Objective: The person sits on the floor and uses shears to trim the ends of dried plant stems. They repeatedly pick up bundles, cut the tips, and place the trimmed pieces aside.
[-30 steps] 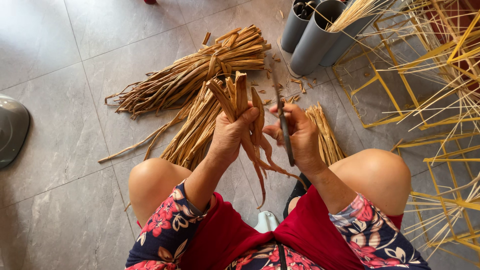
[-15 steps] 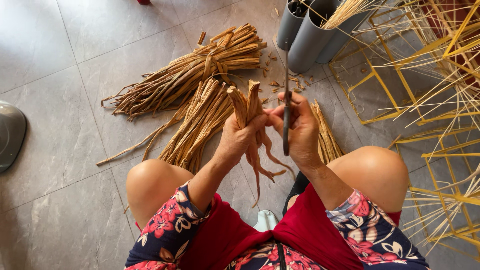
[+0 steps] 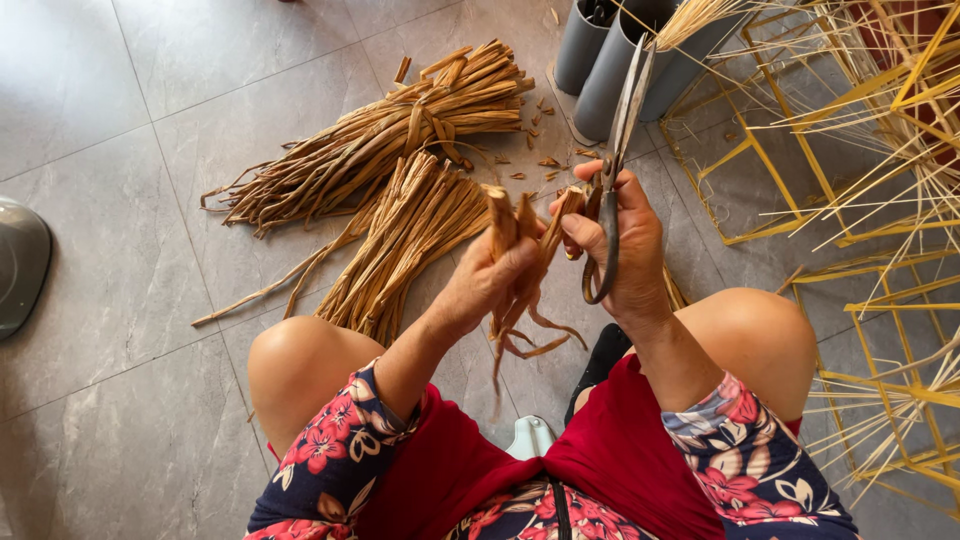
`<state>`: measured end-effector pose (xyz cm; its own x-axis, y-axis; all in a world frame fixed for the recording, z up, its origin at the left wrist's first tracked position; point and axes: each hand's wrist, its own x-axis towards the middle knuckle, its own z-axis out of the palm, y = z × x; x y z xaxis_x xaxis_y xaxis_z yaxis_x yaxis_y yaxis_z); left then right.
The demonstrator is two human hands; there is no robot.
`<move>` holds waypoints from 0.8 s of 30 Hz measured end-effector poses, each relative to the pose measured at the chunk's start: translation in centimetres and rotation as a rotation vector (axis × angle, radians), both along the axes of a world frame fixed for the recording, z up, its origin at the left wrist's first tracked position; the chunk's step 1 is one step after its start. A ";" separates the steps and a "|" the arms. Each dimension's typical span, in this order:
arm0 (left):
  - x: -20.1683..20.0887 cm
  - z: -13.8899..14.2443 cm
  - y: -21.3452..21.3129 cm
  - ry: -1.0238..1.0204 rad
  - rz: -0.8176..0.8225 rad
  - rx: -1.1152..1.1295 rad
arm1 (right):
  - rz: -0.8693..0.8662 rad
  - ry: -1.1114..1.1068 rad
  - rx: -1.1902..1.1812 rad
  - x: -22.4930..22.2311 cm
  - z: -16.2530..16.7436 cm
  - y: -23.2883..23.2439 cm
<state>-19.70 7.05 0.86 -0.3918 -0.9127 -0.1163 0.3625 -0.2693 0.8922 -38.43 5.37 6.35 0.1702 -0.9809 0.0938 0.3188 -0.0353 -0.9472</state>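
My left hand (image 3: 488, 283) grips a small bunch of dried brown plant stalks (image 3: 520, 262), cut ends up, thin tails curling down between my knees. My right hand (image 3: 625, 250) holds a pair of metal scissors (image 3: 618, 150) by the handles, blades shut and pointing up and away. Its fingertips also pinch the top of one stalk in the bunch. Both hands meet above my lap.
Two tied bundles of the same stalks (image 3: 385, 150) lie on the grey tiled floor ahead. Grey plastic tubes (image 3: 610, 60) stand at the top. Yellow wire frames and pale straw sticks (image 3: 880, 200) fill the right side. A grey rounded object (image 3: 18, 262) sits at the left edge.
The scissors swung from pointing down across the bunch to pointing up and away. My right hand's fingers came onto the stalk tops, and the bunch rose slightly.
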 end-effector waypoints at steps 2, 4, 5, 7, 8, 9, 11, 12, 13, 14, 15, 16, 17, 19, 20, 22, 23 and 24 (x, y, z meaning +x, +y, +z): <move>0.0 -0.3 -0.5 0.015 0.132 0.062 | 0.028 -0.042 0.028 -0.4 0.2 -0.1; 0.2 -0.4 -0.9 0.005 0.211 0.053 | 0.051 -0.045 0.035 -0.7 0.5 -0.1; 0.6 -0.4 -1.0 -0.011 0.225 0.011 | 0.066 -0.042 0.027 -0.9 0.7 0.0; 1.1 -0.2 -1.0 -0.036 0.189 -0.020 | 0.102 -0.035 0.010 -1.0 0.9 0.1; 1.2 0.0 -0.9 -0.044 0.134 -0.010 | 0.112 -0.037 0.020 -1.0 0.9 0.1; 1.2 0.3 -0.8 -0.051 0.077 0.000 | 0.119 -0.038 0.029 -0.9 1.0 0.1; 1.1 1.0 -0.4 0.055 -0.016 0.047 | 0.127 -0.024 0.045 -0.8 1.0 0.1; 1.0 1.4 -0.1 0.108 -0.060 0.072 | 0.130 -0.011 0.050 -0.7 1.0 0.0; 1.0 1.8 0.0 0.150 -0.079 0.094 | 0.133 0.002 0.053 -0.6 0.9 0.0; 1.0 2.2 0.1 0.190 -0.098 0.113 | 0.125 0.004 0.072 -0.5 0.8 -0.1; 1.0 2.4 0.1 0.231 -0.119 0.131 | 0.116 0.006 0.088 -0.4 0.7 -0.2; 0.9 2.6 0.1 0.209 -0.103 0.113 | 0.106 0.009 0.105 -0.4 0.6 -0.2; 0.8 2.7 0.1 0.187 -0.086 0.095 | 0.107 0.047 0.080 -0.3 0.5 -0.3; 0.6 2.4 0.1 0.159 -0.067 0.072 | 0.110 0.121 0.034 -0.2 0.1 -0.3; 0.3 2.2 0.2 0.154 -0.066 0.067 | 0.112 0.121 0.006 -0.2 -0.2 -0.3; 0.1 1.5 0.2 0.143 -0.006 0.058 | 0.116 0.121 -0.050 -0.1 -0.7 -0.1; 0.1 1.2 0.1 0.138 0.050 0.053 | 0.085 0.178 -0.094 -0.1 -0.9 -0.1; 0.0 0.9 0.0 0.133 0.108 0.048 | 0.056 0.234 -0.138 0.0 -1.1 0.0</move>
